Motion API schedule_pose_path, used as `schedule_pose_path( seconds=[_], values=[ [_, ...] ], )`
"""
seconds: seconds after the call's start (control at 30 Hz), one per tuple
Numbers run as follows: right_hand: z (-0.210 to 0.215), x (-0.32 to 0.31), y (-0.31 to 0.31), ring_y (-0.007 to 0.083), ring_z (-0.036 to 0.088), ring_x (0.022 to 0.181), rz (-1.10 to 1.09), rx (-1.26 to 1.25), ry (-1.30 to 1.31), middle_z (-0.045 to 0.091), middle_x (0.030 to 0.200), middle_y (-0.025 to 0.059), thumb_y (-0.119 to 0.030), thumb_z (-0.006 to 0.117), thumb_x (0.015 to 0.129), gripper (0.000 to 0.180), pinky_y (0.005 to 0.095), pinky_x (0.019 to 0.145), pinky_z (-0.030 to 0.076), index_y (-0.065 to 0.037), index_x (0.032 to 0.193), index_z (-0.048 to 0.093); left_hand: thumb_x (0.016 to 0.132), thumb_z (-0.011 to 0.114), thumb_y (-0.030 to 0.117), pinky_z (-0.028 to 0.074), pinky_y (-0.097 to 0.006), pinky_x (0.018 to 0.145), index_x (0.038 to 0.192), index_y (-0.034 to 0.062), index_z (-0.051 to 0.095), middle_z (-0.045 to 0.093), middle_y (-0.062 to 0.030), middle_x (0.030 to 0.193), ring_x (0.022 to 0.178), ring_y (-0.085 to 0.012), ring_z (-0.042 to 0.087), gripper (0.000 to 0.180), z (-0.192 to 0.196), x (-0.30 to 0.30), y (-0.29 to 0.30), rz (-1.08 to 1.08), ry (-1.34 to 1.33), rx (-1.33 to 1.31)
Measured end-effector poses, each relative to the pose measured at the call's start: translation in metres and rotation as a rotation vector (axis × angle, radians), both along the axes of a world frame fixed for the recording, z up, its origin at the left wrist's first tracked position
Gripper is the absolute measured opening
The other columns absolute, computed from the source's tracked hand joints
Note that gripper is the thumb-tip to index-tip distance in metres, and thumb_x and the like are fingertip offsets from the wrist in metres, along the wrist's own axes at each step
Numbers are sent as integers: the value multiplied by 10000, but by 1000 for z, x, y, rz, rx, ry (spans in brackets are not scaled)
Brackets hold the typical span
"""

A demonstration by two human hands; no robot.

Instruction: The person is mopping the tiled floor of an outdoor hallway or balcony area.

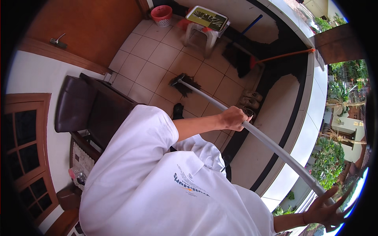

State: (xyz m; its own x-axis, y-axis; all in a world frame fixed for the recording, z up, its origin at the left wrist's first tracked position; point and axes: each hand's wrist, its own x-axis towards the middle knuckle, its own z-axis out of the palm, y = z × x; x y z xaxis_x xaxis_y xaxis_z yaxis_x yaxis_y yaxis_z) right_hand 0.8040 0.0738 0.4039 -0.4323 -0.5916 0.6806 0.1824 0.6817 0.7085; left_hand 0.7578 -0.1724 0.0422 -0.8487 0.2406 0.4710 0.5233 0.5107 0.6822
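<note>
The grip of the left hand [234,118] is clamped around the grey pole [275,146] of a mop, the thumb side partly hidden by the wrist's angle. The right hand [326,212] is at the pole's upper end, its fingers spread; blur and shadow at the rim obscure the contact, so whether this grip closes on the pole cannot be told. The pole slants across the view to the mop head [186,85], whose dark strands lie on the tiled floor [147,59].

Near the head is a small dark object [178,111], its kind unclear, partly hidden by the forearm. Pale shoes [252,100] stand along the low wall [269,114], beside the pole. Beyond the head, a white stool [211,41] bears a green-patterned tray [207,18]; a red basket [161,15] is nearby. To the stool's right, a blue handle [252,24] leans and an orange handle [285,55] meets a dark broom head [238,59], indistinct in shadow.

The white shirt [165,188] conceals much of the foreground and part of the brown armchair [96,104]. The door [78,31] and plants [332,161] are cut off by the fisheye rim.
</note>
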Motion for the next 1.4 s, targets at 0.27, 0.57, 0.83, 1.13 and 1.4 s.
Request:
schedule_pose_path(
  seconds=[0.27,0.57,0.83,1.13,1.4],
  values=[
    [-115,47,36,374,598,622,-511,-308,-2076,604,641,164,-297,537,856,484,451,579,456,-99,1274,397,737,576,167,476,-400,634,747,81,629,611,-122,666,657,-302,605,102,-174,56,3,-164,-271,-291],
    [-170,102,46,293,566,530,-542,-640,-2157,568,636,210,-228,471,893,375,419,498,409,-88,1241,496,571,687,215,388,-402,754,666,98,606,609,-67,678,795,-257,601,171,-196,79,-13,-189,-550,-290],
    [-206,39,-125,401,599,657,-643,-603,-2068,589,639,209,-248,530,866,455,450,624,485,-276,1305,414,519,780,124,235,-486,1036,981,56,563,413,-240,1181,1203,-351,343,515,-187,28,-161,316,-617,-339],
    [-273,-61,-424,397,596,627,-236,-607,-2051,594,656,215,-223,459,908,461,465,579,477,-265,1351,337,836,516,148,489,-283,778,1223,6,416,503,-134,1156,1016,-247,554,425,-250,-115,-454,1015,-1062,-477],
    [-287,-106,-532,391,603,637,-135,-630,-2034,601,679,226,-220,469,901,463,461,593,491,-254,1346,348,687,688,121,463,-320,876,1293,-34,293,389,-180,1304,1149,-264,455,740,-233,-145,-573,784,-927,-664]
  ],
)
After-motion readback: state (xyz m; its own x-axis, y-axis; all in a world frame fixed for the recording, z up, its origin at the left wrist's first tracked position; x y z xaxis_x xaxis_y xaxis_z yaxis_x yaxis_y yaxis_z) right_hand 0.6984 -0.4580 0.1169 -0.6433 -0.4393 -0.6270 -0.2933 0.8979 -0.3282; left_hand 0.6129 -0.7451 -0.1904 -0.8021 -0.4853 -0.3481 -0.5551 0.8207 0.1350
